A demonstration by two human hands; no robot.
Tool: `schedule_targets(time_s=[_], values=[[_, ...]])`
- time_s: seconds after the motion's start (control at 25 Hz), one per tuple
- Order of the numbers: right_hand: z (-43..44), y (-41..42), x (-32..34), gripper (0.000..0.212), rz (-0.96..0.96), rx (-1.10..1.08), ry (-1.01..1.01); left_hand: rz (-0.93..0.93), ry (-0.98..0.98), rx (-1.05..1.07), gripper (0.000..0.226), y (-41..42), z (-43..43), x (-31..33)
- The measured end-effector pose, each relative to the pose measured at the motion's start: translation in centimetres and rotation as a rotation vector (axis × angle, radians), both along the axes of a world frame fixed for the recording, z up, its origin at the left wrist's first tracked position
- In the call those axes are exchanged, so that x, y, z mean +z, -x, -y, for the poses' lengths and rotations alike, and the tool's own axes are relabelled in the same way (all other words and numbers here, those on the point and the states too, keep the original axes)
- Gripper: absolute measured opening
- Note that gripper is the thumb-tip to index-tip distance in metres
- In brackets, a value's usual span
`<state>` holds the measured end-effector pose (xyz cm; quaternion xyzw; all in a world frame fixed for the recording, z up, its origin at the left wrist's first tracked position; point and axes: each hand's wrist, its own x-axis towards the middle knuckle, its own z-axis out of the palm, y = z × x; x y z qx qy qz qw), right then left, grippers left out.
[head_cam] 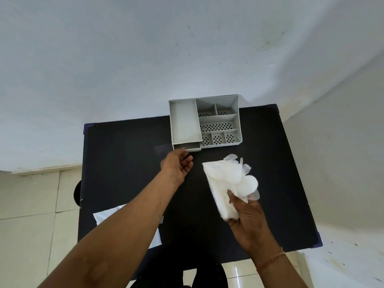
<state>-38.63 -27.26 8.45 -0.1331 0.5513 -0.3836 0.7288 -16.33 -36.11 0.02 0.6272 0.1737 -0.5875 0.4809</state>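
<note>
A grey plastic organiser [236, 110] with several perforated compartments stands at the far edge of the black table [128, 163]. A small drawer [190, 146] at its lower left front is pulled partly out. My left hand [177, 164] reaches toward that drawer with fingers straight, fingertips touching its front edge. My right hand [244, 213] grips a white bundle [226, 181] of clear plastic gloves and soft white cloth or pads, held just above the table to the right of the drawer.
A white paper sheet [104, 216] lies at the table's near left, partly under my left forearm. Pale walls close in behind and to the right. Tiled floor shows on the left and below the table.
</note>
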Motion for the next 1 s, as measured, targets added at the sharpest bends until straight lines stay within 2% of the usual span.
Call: schedule_targets(time_s=[0.12, 0.36, 0.52, 0.64, 0.72, 0.84, 0.92, 1.0], values=[[-0.1, -0.2, -0.1, 0.046, -0.037, 0.039, -0.007, 0.037, -0.039, -0.059, 0.024, 1.0, -3.2, -0.2], [0.7, -1.6, -0.3, 0.040, -0.056, 0.102, -0.032, 0.016, -0.011, -0.148, 0.042, 2.0, -8.8, -0.7], [1.9, -3.2, -1.4, 0.041, -0.055, 0.064, -0.050, -0.065, 0.026, -0.247, 0.029, 1.5, -9.4, 0.3], [2.7, -4.9, -2.0, 0.042, -0.058, 0.064, -0.061, 0.104, -0.050, -0.376, 0.037, 0.9, -10.4, 1.4], [3.3, -6.2, -2.4, 0.040, -0.075, 0.096, -0.038, 0.245, -0.047, -0.325, 0.035, 0.4, -10.9, 2.5], [4.2, -8.0, -3.1, 0.037, -0.128, 0.152, -0.019, 0.232, 0.089, -0.284, 0.031, -0.2, -10.1, 4.8], [5.0, -9.0, -3.3, 0.032, -0.165, 0.261, -0.045, 0.287, 0.126, -0.371, 0.024, -0.7, -8.9, 4.9], [5.8, -9.2, -3.7, 0.032, -0.286, 0.392, -0.024, 0.374, 0.092, -0.462, 0.029, -1.4, -7.5, 4.3]])
